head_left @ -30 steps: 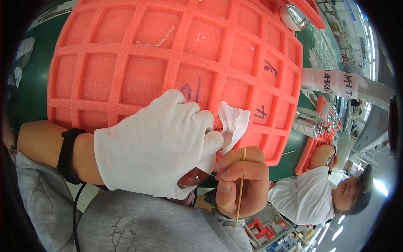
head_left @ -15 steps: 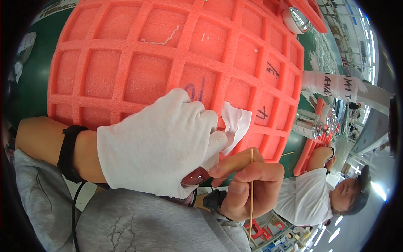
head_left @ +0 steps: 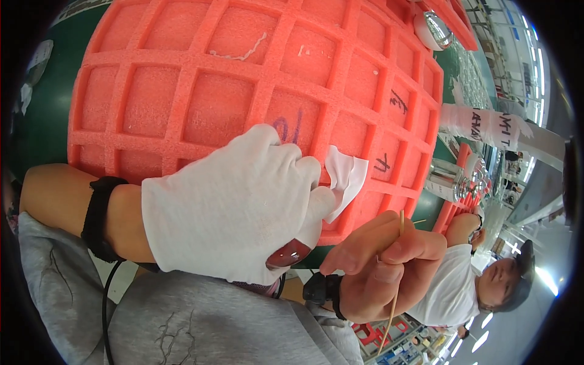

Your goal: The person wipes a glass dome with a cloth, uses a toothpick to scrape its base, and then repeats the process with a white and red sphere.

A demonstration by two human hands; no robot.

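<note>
My left hand (head_left: 228,201), in a white glove, is closed with its knuckles up over the near edge of a coral-red foam tray (head_left: 194,146). Below its thumb side shows part of a glossy dark red, rounded piece (head_left: 289,253), held in the hand; the rest is hidden. A folded white cloth (head_left: 347,173) sticks out past the gloved fingers, over the tray; whether they grip it is hidden. To the right, my bare right hand (head_left: 392,261) pinches a thin wooden stick (head_left: 391,316), which slants down between its fingers. That hand is apart from the red piece.
The tray has square compartments and stands on a green table (head_left: 45,115). At the far right are a shiny round metal part (head_left: 433,30), a wrapped post (head_left: 480,126) and a clear jar (head_left: 444,177). A co-worker in a white shirt (head_left: 444,292) is at the right.
My right hand has moved right, away from the dark red piece, and the stick now leans more. The gloved left hand has barely shifted.
</note>
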